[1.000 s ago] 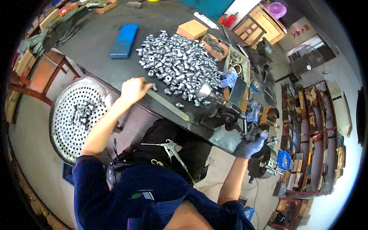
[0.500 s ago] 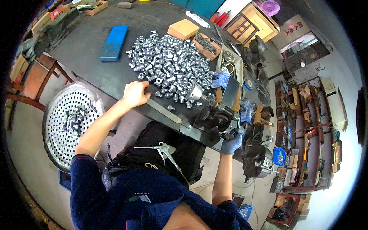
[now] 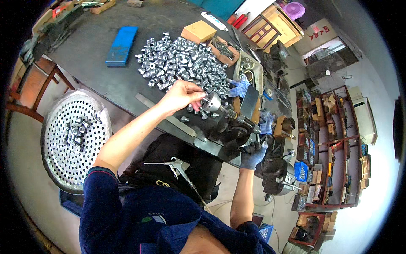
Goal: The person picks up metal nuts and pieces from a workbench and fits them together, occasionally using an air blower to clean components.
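My bare left hand (image 3: 185, 98) is pinched at the open face of a round metal chuck (image 3: 212, 103), its fingertips touching or almost touching the rim. Whatever lies between those fingertips is too small and hidden to make out. The chuck belongs to a dark bench machine (image 3: 231, 129) at the table's near edge. On that machine's far right side, my right hand (image 3: 253, 156), in a grey-blue glove, is closed round a handle, mostly covered by the fingers. Behind my left hand spreads a large heap of shiny metal hex fittings (image 3: 179, 61), a few of them loose below the chuck.
A perforated metal tray (image 3: 55, 127) holding several fittings stands at left. On the dark table lie a blue box (image 3: 122, 46), a yellow-brown box (image 3: 198, 31) and a blue glove (image 3: 240, 86). An air blow gun (image 3: 179, 166) rests across my lap. Shelving (image 3: 338, 148) lines the right.
My left hand has moved right, from the near edge of the heap to the chuck's face. My right hand stays at the handle. The whole view has shifted slightly.
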`<state>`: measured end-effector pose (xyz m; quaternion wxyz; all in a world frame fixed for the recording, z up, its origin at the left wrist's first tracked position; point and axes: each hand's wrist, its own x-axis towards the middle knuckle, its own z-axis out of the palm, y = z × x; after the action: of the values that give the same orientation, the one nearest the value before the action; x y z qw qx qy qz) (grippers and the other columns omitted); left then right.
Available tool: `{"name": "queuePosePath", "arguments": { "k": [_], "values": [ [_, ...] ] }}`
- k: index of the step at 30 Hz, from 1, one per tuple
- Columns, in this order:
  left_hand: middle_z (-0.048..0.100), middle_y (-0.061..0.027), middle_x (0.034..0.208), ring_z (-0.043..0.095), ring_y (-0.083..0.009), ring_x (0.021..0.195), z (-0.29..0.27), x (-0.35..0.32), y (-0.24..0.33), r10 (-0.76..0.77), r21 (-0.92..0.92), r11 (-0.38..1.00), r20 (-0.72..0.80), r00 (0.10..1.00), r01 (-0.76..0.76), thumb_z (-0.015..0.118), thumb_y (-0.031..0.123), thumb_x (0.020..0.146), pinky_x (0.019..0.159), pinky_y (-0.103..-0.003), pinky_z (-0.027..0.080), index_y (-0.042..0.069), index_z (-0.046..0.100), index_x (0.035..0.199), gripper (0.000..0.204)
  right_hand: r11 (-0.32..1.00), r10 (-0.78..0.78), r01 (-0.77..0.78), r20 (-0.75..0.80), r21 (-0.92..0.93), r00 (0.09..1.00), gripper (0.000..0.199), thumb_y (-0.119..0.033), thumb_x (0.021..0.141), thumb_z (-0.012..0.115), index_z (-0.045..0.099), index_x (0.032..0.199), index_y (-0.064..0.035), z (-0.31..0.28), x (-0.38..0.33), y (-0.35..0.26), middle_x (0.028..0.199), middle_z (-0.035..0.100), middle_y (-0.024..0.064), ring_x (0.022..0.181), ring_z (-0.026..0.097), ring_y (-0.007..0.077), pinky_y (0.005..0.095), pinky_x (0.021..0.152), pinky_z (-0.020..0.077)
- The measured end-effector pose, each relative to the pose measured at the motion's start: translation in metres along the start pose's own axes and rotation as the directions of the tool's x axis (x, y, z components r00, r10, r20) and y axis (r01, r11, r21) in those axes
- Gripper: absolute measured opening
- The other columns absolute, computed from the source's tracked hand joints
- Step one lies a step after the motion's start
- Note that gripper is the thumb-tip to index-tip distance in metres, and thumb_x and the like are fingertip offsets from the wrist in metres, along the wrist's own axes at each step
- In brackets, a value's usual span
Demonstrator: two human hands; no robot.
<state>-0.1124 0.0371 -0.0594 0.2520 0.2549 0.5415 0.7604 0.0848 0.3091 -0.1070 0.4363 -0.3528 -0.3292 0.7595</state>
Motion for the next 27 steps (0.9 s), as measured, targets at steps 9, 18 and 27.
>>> {"name": "queuePosePath", "arguments": {
  "k": [9,18,27],
  "values": [
    [0.062,-0.0119,0.065,0.060,-0.0166,0.051,-0.002,-0.001,0.005,-0.036,-0.035,0.999,0.028,0.999,0.037,0.063,0.017,0.083,0.049,-0.025,0.049,-0.007,0.061,0.087,0.025,0.996,0.084,-0.076,0.187,-0.049,0.979,0.040,-0.049,0.079,0.058,0.054,0.071,-0.0102,-0.013,0.004,0.001,0.055,0.046,-0.0016,0.041,0.035,0.0064,0.0185,0.037,0.0285],
    [0.060,-0.0099,0.066,0.059,-0.0150,0.050,-0.002,0.000,0.004,-0.027,-0.025,0.999,0.050,0.998,0.028,0.061,0.013,0.084,0.047,-0.026,0.048,-0.006,0.059,0.084,0.019,0.998,0.048,-0.037,0.242,-0.051,0.969,0.036,-0.041,0.081,0.060,0.049,0.072,-0.0091,-0.021,-0.003,-0.010,0.053,0.037,-0.0047,0.039,0.028,0.0042,0.0192,0.034,0.0232],
    [0.061,-0.0104,0.068,0.058,-0.0141,0.051,0.002,0.001,0.002,-0.019,-0.015,1.000,0.070,0.997,0.020,0.059,0.009,0.085,0.047,-0.025,0.047,-0.006,0.058,0.085,0.015,0.999,-0.002,0.017,0.350,-0.040,0.937,0.033,-0.038,0.084,0.058,0.050,0.074,-0.0078,-0.017,-0.015,-0.032,0.051,0.040,-0.0033,0.039,0.032,0.0043,0.0188,0.033,0.0254]
  ]
}}
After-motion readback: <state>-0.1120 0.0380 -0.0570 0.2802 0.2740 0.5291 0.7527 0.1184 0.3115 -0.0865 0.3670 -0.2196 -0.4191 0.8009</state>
